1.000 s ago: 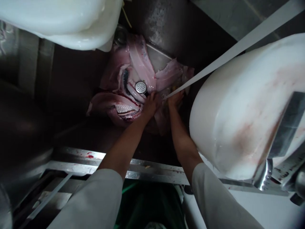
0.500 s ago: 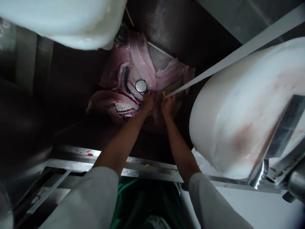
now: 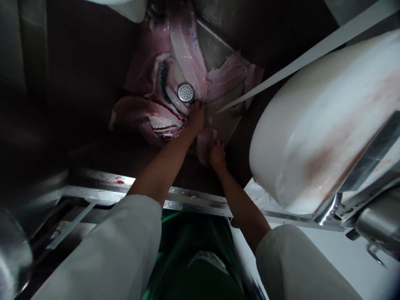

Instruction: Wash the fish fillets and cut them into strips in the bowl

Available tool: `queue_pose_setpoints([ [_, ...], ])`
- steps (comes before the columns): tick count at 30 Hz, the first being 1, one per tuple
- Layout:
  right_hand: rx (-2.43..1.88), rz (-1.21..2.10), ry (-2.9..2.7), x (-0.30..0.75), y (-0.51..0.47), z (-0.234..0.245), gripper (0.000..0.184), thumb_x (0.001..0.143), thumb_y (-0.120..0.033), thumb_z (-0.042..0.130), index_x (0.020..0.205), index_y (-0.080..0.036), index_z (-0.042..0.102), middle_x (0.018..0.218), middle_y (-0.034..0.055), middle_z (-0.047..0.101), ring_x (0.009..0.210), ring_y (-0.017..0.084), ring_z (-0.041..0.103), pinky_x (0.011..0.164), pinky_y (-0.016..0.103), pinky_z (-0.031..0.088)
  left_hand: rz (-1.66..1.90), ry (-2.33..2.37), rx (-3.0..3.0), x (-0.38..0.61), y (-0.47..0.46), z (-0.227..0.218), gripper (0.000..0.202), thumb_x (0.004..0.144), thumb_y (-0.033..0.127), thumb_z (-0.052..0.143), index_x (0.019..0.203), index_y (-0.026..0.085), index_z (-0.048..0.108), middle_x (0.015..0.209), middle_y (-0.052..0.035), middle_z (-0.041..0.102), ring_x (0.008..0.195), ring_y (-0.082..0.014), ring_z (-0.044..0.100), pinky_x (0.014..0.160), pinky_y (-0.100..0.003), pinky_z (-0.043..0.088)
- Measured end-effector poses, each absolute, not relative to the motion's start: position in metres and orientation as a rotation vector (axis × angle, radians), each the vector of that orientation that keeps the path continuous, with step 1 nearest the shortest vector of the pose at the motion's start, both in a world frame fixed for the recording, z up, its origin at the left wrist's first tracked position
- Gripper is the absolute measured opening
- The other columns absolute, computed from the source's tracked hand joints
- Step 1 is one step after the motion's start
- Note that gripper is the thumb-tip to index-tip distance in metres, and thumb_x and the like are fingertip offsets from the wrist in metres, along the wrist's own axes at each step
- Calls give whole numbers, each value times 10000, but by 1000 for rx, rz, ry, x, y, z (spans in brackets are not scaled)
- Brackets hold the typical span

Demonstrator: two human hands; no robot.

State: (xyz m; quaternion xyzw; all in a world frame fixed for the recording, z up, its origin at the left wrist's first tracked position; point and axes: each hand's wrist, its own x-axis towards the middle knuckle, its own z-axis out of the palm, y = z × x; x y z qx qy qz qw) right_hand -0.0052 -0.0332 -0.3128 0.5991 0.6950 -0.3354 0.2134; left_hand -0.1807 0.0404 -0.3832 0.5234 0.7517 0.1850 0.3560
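Observation:
Pink raw fish fillets (image 3: 188, 54) lie spread at the bottom of a dark metal sink (image 3: 90, 79). Among them is a round perforated drain strainer (image 3: 185, 93). Just below the strainer, my left hand (image 3: 197, 116) rests against the fish with its fingers stretched out; the dim light partly hides the fingertips. Nearer the sink's front edge, my right hand (image 3: 217, 152) closes round the side of a pale pink piece of fish (image 3: 204, 146). A pale tapering streak (image 3: 281, 77), perhaps running water, comes down from the upper right and ends near my hands.
A big white tub (image 3: 290, 137) with reddish smears bulges in on the right. Part of another white container (image 3: 134, 9) shows at the top left. The metal front edge (image 3: 196, 202) bears a red spot. A dark flat bar (image 3: 370, 154) lies against the right tub.
My right hand has drawn back toward me with the piece of fish, away from my left hand. The view has shifted, so the fillets appear higher.

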Motion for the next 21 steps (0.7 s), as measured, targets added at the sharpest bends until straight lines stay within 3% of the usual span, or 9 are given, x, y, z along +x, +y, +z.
queue_pose_setpoints([
  [4, 1788, -902, 2008, -21, 1, -327, 396, 1076, -238, 482, 1410, -218, 694, 1612, 150, 548, 1383, 367, 544, 1155, 537, 475, 252, 1698, 1660, -164, 10, -347, 424, 1076, 124, 413, 1358, 137, 729, 1422, -186, 660, 1432, -358, 549, 1232, -589, 447],
  [7, 1883, -906, 2042, -31, 36, -336, 426, 1091, -270, 442, 1443, -295, 682, 1629, 109, 540, 1449, 368, 524, 1227, 544, 426, 147, 1578, 1768, -160, -10, -333, 449, 1081, 126, 415, 1408, 150, 723, 1505, -170, 647, 1499, -329, 517, 1314, -565, 351],
  [10, 2084, -814, 1930, -28, 62, -334, 450, 1105, -330, 396, 1456, -365, 676, 1620, 97, 544, 1437, 395, 547, 1189, 589, 472, 40, 1545, 1847, -167, -15, -332, 454, 1061, 83, 436, 1418, 106, 715, 1616, -187, 571, 1549, -333, 465, 1336, -556, 320],
  [13, 2193, -698, 1809, -23, 72, -328, 492, 1111, -364, 386, 1538, -337, 627, 1612, 145, 540, 1437, 430, 557, 1165, 622, 496, 5, 1506, 1879, -174, -11, -337, 418, 1056, 87, 468, 1381, 94, 732, 1647, -185, 544, 1543, -328, 465, 1336, -535, 323],
  [15, 2061, -780, 1906, -25, 69, -329, 506, 1104, -380, 427, 1579, -338, 596, 1614, 143, 545, 1500, 431, 503, 1176, 619, 498, 51, 1515, 1857, -176, -9, -342, 468, 1078, 114, 452, 1501, 109, 650, 1668, -164, 529, 1544, -290, 460, 1339, -483, 323],
  [18, 1865, -944, 2073, -27, 50, -335, 473, 1113, -351, 422, 1541, -363, 623, 1596, 98, 576, 1521, 352, 487, 1174, 533, 526, 114, 1544, 1796, -177, -13, -349, 547, 1109, 149, 387, 1645, 125, 492, 1718, -135, 477, 1560, -231, 433, 1338, -404, 326],
  [21, 1822, -934, 2040, -17, 21, -331, 406, 1091, -267, 456, 1404, -331, 707, 1571, 91, 589, 1380, 312, 604, 1101, 454, 563, 111, 1516, 1779, -177, -17, -347, 552, 1100, 160, 371, 1631, 166, 522, 1727, -102, 472, 1572, -227, 425, 1345, -394, 314],
])
